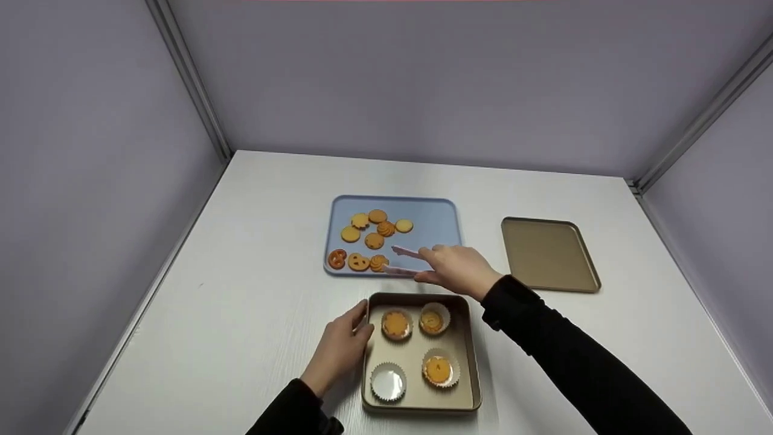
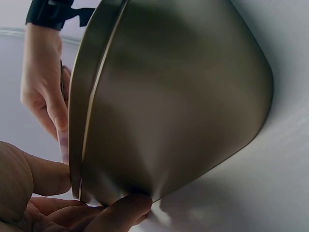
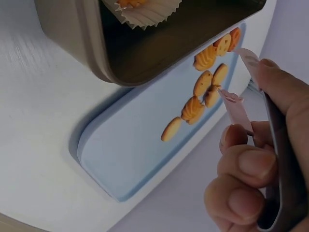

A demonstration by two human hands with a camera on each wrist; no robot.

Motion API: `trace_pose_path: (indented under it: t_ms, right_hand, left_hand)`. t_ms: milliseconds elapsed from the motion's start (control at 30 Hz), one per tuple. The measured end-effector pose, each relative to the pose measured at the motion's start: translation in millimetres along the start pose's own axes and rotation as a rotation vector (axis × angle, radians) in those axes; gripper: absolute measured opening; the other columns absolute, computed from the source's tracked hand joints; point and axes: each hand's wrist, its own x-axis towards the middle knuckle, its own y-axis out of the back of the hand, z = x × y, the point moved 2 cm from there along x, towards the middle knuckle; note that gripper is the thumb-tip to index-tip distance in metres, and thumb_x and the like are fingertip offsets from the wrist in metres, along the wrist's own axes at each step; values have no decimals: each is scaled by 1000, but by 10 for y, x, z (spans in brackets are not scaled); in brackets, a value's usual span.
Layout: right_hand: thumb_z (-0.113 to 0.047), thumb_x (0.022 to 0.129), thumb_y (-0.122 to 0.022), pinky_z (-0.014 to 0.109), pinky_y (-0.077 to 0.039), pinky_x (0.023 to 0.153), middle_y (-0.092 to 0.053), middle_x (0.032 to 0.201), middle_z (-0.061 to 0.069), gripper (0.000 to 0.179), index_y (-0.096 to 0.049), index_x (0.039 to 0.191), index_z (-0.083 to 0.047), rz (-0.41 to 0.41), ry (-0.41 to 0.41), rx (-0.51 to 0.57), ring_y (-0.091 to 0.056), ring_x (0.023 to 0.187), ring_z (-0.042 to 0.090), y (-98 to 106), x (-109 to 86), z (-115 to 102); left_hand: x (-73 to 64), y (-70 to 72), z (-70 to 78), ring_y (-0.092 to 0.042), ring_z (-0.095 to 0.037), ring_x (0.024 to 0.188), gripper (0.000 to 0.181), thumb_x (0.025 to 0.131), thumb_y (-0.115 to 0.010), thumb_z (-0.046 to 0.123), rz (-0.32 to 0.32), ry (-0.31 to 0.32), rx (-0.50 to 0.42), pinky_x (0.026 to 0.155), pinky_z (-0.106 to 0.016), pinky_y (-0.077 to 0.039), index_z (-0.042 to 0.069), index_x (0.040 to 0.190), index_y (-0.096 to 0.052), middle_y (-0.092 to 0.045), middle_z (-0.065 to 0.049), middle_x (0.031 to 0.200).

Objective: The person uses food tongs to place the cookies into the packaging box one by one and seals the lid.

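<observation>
My left hand (image 1: 338, 347) holds a gold-coloured square baking tin (image 1: 410, 353) at its far left corner, thumb at the rim, fingers against the outer wall. Inside are paper cups; three contain cookies, while the near-left cup (image 1: 388, 382) has none. A pair of tongs (image 1: 406, 252) with pink tips is gripped in my right hand (image 1: 462, 269) over the near edge of a blue tray (image 1: 432, 223). The tips stand apart with nothing between them, the lower one overlapping a swirled cookie (image 1: 379, 263) in the head view. In the right wrist view, dark tong arms (image 3: 280, 145) cross my palm.
Several cookies (image 1: 374, 240) of different shapes lie on the left part of the blue tray, including a pretzel (image 1: 337, 258) at its near-left corner. A flat gold-coloured lid or tray (image 1: 549, 254) lies at the right. Pale walls enclose the white table (image 1: 253, 254).
</observation>
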Motion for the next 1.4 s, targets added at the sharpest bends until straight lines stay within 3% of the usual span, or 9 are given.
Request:
trace_pose_path:
  t_ms: [633, 1400]
  right_hand:
    - [-41, 96, -70, 52, -59, 72, -72, 96, 16, 43, -69, 114, -2, -158, -77, 48, -70, 85, 37, -194, 318, -99]
    - [-39, 96, -71, 54, -60, 72, -73, 94, 17, 39, -70, 105, -2, -136, -107, 23, -71, 85, 39, -202, 430, -112]
  left_hand:
    - [-1, 0, -5, -52, -43, 135, 53, 102, -58, 8, -5, 3, -17, 115, -54, -40, -9, 150, -43, -50, -28, 148]
    - [-9, 9, -1, -52, -43, 134, 52, 102, -59, 9, 5, -3, 7, 115, -55, -40, -8, 150, -45, -53, -27, 147]
